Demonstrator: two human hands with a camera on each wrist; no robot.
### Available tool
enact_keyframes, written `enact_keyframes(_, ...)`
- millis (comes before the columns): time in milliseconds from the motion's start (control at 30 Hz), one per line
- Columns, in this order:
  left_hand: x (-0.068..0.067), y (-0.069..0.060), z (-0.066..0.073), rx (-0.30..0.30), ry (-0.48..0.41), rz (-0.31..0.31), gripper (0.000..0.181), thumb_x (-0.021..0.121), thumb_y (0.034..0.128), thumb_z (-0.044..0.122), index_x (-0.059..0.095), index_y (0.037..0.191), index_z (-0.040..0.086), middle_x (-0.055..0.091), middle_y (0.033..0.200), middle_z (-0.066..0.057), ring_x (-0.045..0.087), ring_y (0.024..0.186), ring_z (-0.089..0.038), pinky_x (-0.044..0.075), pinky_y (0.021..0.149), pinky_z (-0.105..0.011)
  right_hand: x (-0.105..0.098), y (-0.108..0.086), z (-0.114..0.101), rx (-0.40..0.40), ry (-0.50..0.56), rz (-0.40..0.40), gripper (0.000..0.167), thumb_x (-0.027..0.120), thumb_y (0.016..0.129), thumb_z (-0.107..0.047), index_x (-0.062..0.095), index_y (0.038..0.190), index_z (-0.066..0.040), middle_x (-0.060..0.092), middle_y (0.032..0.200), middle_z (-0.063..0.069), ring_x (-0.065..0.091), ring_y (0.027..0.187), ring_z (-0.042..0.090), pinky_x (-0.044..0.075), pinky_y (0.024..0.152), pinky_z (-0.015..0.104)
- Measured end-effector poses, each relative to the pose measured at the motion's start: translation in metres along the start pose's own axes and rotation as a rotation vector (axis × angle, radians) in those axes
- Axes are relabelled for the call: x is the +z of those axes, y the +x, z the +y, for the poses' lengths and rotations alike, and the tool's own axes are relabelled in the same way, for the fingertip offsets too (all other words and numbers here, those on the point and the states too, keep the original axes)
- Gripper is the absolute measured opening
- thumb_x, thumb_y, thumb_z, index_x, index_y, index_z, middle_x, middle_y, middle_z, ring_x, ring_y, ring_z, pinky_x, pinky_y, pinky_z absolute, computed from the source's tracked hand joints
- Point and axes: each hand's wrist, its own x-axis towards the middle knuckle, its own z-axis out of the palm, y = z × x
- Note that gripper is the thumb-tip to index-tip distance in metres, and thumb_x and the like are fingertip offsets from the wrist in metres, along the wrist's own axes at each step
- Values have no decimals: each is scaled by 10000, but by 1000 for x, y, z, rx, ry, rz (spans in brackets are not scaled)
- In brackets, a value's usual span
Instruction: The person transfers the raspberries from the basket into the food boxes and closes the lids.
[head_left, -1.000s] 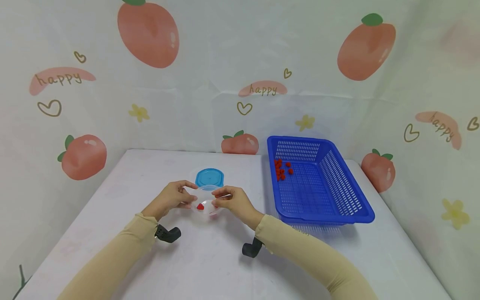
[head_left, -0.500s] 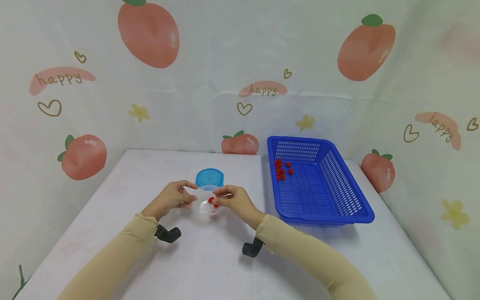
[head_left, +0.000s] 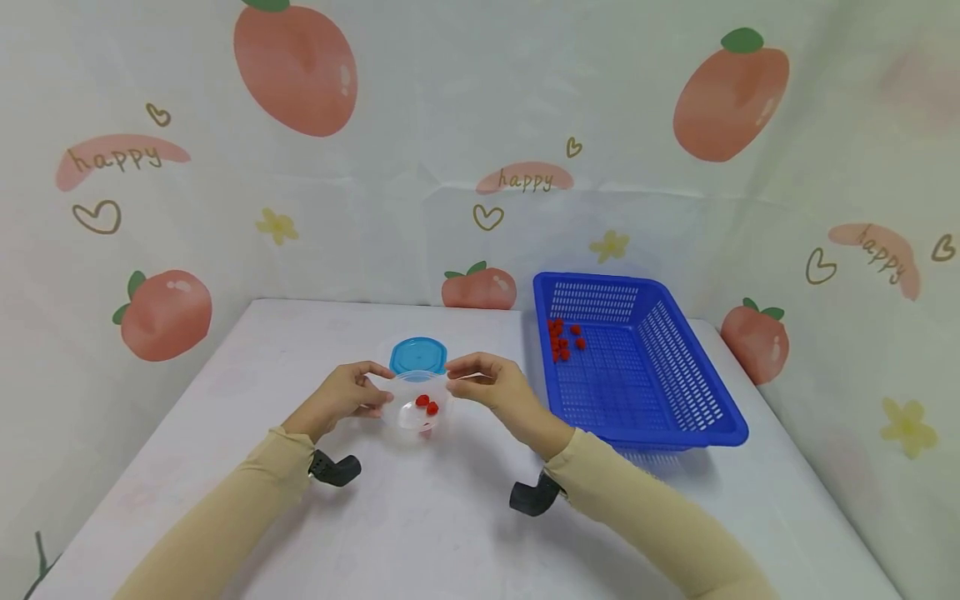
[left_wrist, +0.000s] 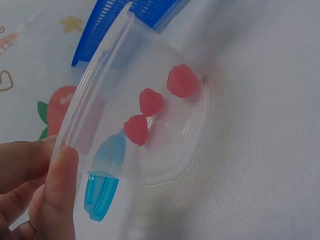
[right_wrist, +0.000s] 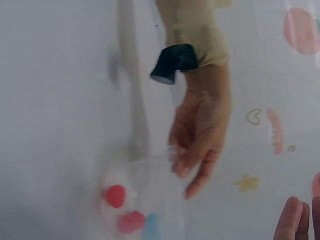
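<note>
A clear plastic tub (head_left: 405, 414) stands in front of me, tilted in the left wrist view. My left hand (head_left: 345, 396) pinches its left rim between thumb and fingers. Inside show red raspberries (head_left: 432, 408); the left wrist view has three, one raspberry (left_wrist: 182, 81) apart from the other two. My right hand (head_left: 513, 400) hovers just right of the tub, its fingers extended and slightly bent, with nothing visible between them. In the right wrist view only its fingertips (right_wrist: 290, 220) show at the lower right. Behind the tub lies a blue lid (head_left: 418, 354).
At the right of the white table (head_left: 405, 525) stands a blue slotted basket (head_left: 648, 433). Several raspberries (head_left: 564, 343) lie along its left side. A printed cloth (head_left: 390, 150) hangs behind the table.
My right hand has drawn back to the right, off the tub. Where one raspberry showed at the tub's left, two now sit near its right side. The left hand has stayed put.
</note>
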Motion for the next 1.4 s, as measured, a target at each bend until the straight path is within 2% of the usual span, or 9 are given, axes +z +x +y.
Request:
enact_keyframes(200, 0, -1, 1, 1, 1, -2, 475, 738, 839, 77, 555, 1276, 32, 565, 755, -59, 604, 624, -138, 578, 623, -239, -22, -11, -26, -21, 9, 32, 302, 685, 902, -151, 636, 1189, -72, 612, 1201, 107, 631, 1077, 212, 494, 1003, 361)
enact_keyframes(333, -1, -1, 1, 2, 7, 0, 481, 742, 839, 83, 553, 1278, 32, 564, 759, -60, 602, 626, -140, 576, 620, -237, -43, -13, -40, -58, 52, 75, 290, 675, 902, -108, 625, 1180, -46, 607, 1172, 99, 624, 1081, 231, 504, 984, 314)
enact_keyframes(500, -1, 1, 1, 0, 14, 3, 469, 740, 841, 86, 557, 1271, 41, 567, 764, -62, 604, 639, -147, 577, 630, -239, -75, -8, -56, -94, 148, 129, 200, 637, 922, -62, 628, 1122, -70, 604, 1079, 26, 616, 1035, 179, 522, 936, 246)
enact_keyframes(667, -1, 2, -1, 3, 19, 6, 464, 737, 843, 85, 559, 1269, 41, 565, 770, -66, 603, 651, -154, 579, 636, -243, -112, 4, -65, -117, 222, 207, 172, 639, 924, -90, 629, 1094, -112, 585, 1115, 18, 590, 1077, 176, 531, 907, 222)
enact_keyframes(900, -1, 0, 1, 3, 12, -3, 486, 744, 839, 91, 552, 1282, 33, 556, 766, -57, 598, 657, -145, 576, 631, -234, -160, 22, -55, -85, 229, 313, 282, 668, 904, -134, 604, 1176, -100, 541, 1194, 24, 561, 1087, 134, 528, 896, 200)
enact_keyframes(1067, -1, -2, 3, -3, 13, -3, 492, 745, 839, 92, 550, 1287, 33, 559, 769, -59, 598, 657, -147, 576, 631, -235, -186, 33, -43, -51, 197, 340, 356, 645, 920, -131, 546, 1257, -70, 533, 1197, 13, 562, 1078, 105, 524, 893, 187)
enact_keyframes(1200, -1, -2, 3, -2, 11, -6, 492, 744, 839, 92, 550, 1287, 30, 562, 771, -64, 601, 654, -150, 575, 632, -235, -199, 41, -30, 0, 108, 369, 399, 630, 935, -146, 519, 1302, -39, 538, 1153, -19, 564, 1076, 109, 507, 955, 234)
enact_keyframes(1300, -1, -2, 3, -2, 18, -10, 495, 742, 843, 96, 544, 1292, 29, 566, 777, -66, 601, 655, -152, 575, 637, -235, -205, 47, -17, 59, 35, 386, 471, 618, 945, -161, 473, 1361, 6, 533, 1167, -5, 541, 1176, 201, 464, 1032, 299)
enact_keyframes(1400, 0, -2, 3, -11, 22, -9, 489, 739, 845, 95, 545, 1290, 37, 567, 782, -67, 600, 653, -151, 575, 640, -234, -208, 52, -3, 110, -55, 396, 518, 601, 959, -181, 439, 1401, 33, 527, 1232, 59, 501, 1266, 284, 447, 1043, 329)
